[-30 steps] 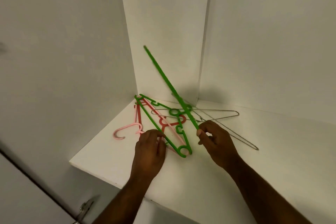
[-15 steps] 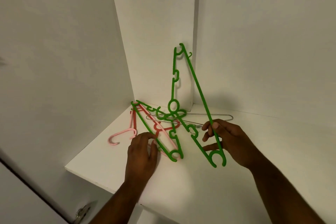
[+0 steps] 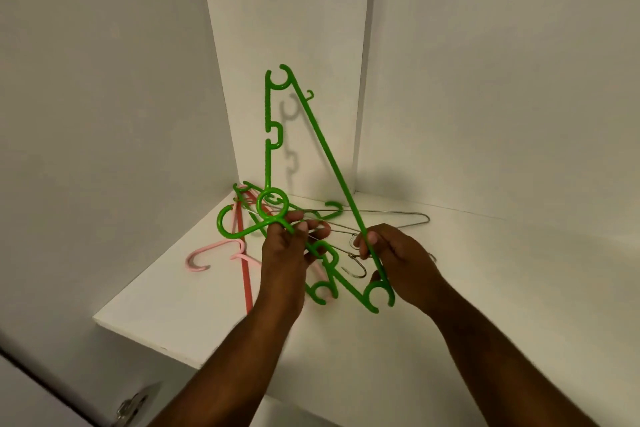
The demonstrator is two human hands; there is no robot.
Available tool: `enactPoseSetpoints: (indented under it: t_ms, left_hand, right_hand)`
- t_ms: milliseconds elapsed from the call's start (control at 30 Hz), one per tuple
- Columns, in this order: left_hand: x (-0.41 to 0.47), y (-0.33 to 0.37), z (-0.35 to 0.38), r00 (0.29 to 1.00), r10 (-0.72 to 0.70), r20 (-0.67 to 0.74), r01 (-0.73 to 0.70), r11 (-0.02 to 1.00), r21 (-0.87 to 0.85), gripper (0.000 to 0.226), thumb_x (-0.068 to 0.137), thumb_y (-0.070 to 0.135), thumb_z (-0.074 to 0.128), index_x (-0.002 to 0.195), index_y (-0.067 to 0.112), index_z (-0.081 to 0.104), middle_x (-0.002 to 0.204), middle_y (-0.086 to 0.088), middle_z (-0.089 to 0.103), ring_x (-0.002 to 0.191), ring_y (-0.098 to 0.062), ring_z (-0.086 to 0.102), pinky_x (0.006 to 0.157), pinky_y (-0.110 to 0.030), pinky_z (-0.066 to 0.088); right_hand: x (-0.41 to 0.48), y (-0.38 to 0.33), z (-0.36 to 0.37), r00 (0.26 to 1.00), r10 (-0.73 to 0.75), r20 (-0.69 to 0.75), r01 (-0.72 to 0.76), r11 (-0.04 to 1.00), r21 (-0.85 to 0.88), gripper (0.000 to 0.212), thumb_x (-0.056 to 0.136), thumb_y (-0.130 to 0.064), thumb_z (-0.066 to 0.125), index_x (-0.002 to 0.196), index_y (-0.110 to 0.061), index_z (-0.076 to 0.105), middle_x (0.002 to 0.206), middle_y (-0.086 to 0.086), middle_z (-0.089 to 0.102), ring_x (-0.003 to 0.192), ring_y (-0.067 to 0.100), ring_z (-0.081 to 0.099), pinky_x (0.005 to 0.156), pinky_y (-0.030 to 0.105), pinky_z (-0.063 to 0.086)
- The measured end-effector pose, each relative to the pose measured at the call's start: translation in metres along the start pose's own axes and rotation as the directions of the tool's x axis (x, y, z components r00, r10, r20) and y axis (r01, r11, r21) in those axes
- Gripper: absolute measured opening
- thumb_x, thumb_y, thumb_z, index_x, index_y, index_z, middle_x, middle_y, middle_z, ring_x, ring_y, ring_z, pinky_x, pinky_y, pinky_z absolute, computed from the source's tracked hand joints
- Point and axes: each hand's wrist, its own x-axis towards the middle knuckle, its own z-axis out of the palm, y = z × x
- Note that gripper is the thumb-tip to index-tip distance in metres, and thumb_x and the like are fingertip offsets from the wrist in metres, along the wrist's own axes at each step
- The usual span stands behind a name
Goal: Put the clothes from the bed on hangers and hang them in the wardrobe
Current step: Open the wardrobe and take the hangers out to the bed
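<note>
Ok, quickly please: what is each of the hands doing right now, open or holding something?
Left hand: closed, pinching the green hanger just below its ring.
Right hand: closed, gripping the same hanger's long straight bar.

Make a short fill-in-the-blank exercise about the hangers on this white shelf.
1. The raised plastic hanger is coloured ___.
2. Its curved hook sits beside the ___ hand, while the right hand grips its long straight bar.
3. The pale plastic hanger lying on the white shelf board is ___.
Missing words: green; left; pink.
</note>
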Motion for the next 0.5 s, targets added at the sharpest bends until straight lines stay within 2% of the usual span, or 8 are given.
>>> enactPoseSetpoints:
  t_ms: [67,133,233,333,400,500]
  left_hand:
    - [0.004,0.0,-0.004,1.0,-0.001,-0.019,0.001,1.0,0.001,0.014,0.105,0.013,0.047,0.117,0.014,0.056,0.099,-0.004,0.075,0.095,-0.022,0.075,0.085,-0.041,0.059]
    - [0.006,0.003,-0.007,1.0,0.008,-0.019,-0.007,1.0,0.009,0.014,0.106,0.014,0.047,0.117,0.014,0.056,0.102,-0.005,0.073,0.097,-0.022,0.074,0.088,-0.044,0.059]
    - [0.005,0.011,-0.011,0.997,0.065,0.044,-0.067,0.997,0.041,0.014,0.107,0.014,0.043,0.114,0.016,0.055,0.104,-0.002,0.076,0.097,-0.021,0.074,0.085,-0.04,0.061]
    - [0.008,0.016,-0.019,0.986,0.098,0.135,-0.115,0.986,0.124,0.013,0.108,0.015,0.041,0.117,0.017,0.051,0.112,0.0,0.076,0.099,-0.021,0.074,0.086,-0.037,0.06]
    - [0.016,0.017,-0.027,0.988,0.053,0.148,-0.082,0.977,0.197,0.014,0.107,0.02,0.046,0.12,0.017,0.05,0.115,0.001,0.075,0.102,-0.02,0.073,0.089,-0.04,0.059]
    - [0.028,0.017,-0.043,0.995,-0.002,0.099,-0.04,0.908,0.416,0.02,0.102,0.039,0.053,0.117,0.027,0.059,0.117,0.004,0.071,0.101,-0.013,0.071,0.085,-0.034,0.058]
  right_hand:
    - [0.003,-0.003,0.009,0.999,0.038,0.029,-0.038,0.999,-0.013,0.033,0.1,-0.049,0.044,0.1,-0.023,0.065,0.104,-0.003,0.068,0.091,0.016,0.067,0.07,0.029,0.061]
    - [0.007,-0.009,0.018,0.995,0.083,0.06,-0.076,0.991,-0.113,0.04,0.092,-0.061,0.05,0.108,-0.026,0.06,0.108,-0.008,0.064,0.096,0.01,0.063,0.074,0.024,0.057]
    - [0.016,-0.018,0.03,0.987,0.113,0.115,-0.079,0.961,-0.263,0.028,0.095,-0.052,0.059,0.11,-0.03,0.049,0.104,-0.009,0.067,0.092,0.009,0.066,0.076,0.026,0.058]
    - [0.022,-0.024,0.037,0.968,0.168,0.185,-0.083,0.914,-0.397,0.017,0.103,-0.04,0.053,0.115,-0.033,0.045,0.089,-0.006,0.073,0.08,0.009,0.071,0.075,0.031,0.062]
    - [0.022,-0.027,0.039,0.976,0.142,0.163,-0.03,0.838,-0.545,0.018,0.104,-0.046,0.045,0.114,-0.032,0.048,0.086,-0.006,0.072,0.078,0.009,0.07,0.078,0.033,0.061]
    - [0.023,-0.025,0.041,0.995,0.049,0.084,0.02,0.746,-0.666,0.026,0.106,-0.049,0.034,0.11,-0.028,0.05,0.078,-0.006,0.066,0.071,0.008,0.066,0.074,0.034,0.059]
